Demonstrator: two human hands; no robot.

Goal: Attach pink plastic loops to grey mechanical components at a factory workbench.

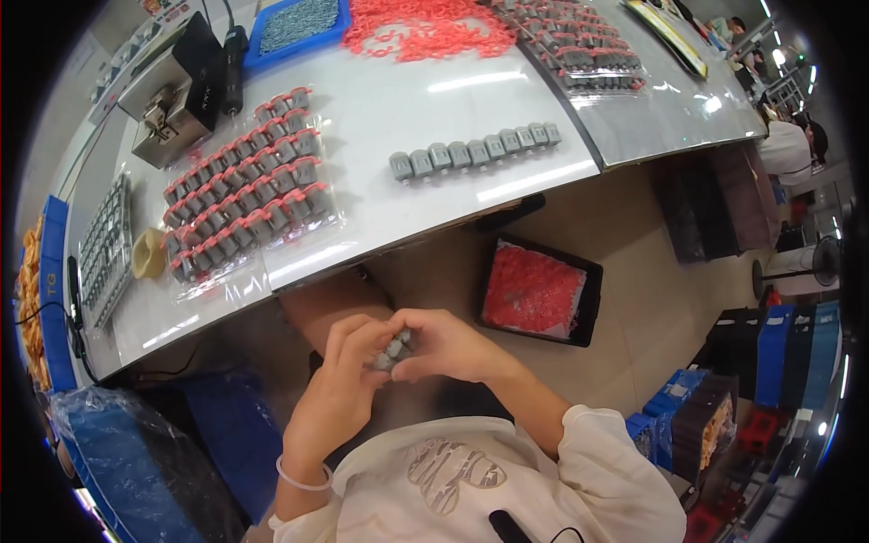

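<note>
Above my lap, my left hand (pixel 346 366) and my right hand (pixel 445 348) come together around a few small grey plastic parts (pixel 395 350). Both hands have their fingers curled round these parts, which partly hide them, so I cannot tell how many each holds. Beyond my hands, on the white table, a row of similar grey plastic parts (pixel 459 156) stands side by side. To its left, a clear tray (pixel 337 213) holds rows of grey parts with red clips (pixel 244 195) on top.
Loose red clips (pixel 434 32) lie at the table's back beside a blue tray (pixel 342 16) of small metal pieces. An electric screwdriver (pixel 233 68) stands by a metal machine (pixel 172 100); a tape roll (pixel 148 253) lies nearer. A black bin (pixel 593 303) of red pieces sits below.
</note>
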